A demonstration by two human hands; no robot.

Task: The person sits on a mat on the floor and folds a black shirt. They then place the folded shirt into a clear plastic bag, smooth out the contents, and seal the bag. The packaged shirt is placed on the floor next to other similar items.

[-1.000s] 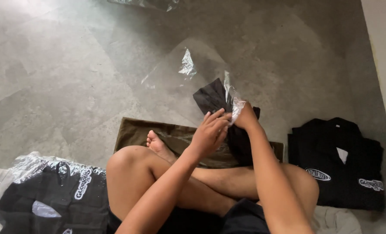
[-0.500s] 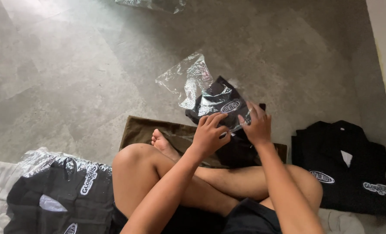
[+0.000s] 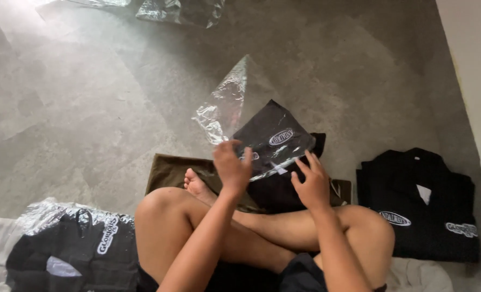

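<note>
While the person sits cross-legged on the grey floor [image 3: 89,108], the folded black garment [image 3: 275,138] in its clear plastic bag [image 3: 224,105] is held up just ahead of both hands, above the olive-brown cloth [image 3: 170,170] spread before the feet. The left hand [image 3: 231,167] grips the bagged garment at its near left corner, fingers curled over the edge; the right hand [image 3: 311,184] is open with fingers spread, touching or just under the near right edge, though I cannot tell whether it truly pinches anything. The garment sits tilted like a diamond, its long axis running from the hands away and up toward the far side of the floor, with the loose empty end of the bag rising past its far left corner. The left hand is the nearer to the bag's loose end. Counted: one bagged garment in hand, one bare black shirt [image 3: 419,205] folded by the right edge of the floor, one bagged black garment [image 3: 73,251] at the near left corner, and crumpled clear plastic [image 3: 181,11] along the far edge
</note>
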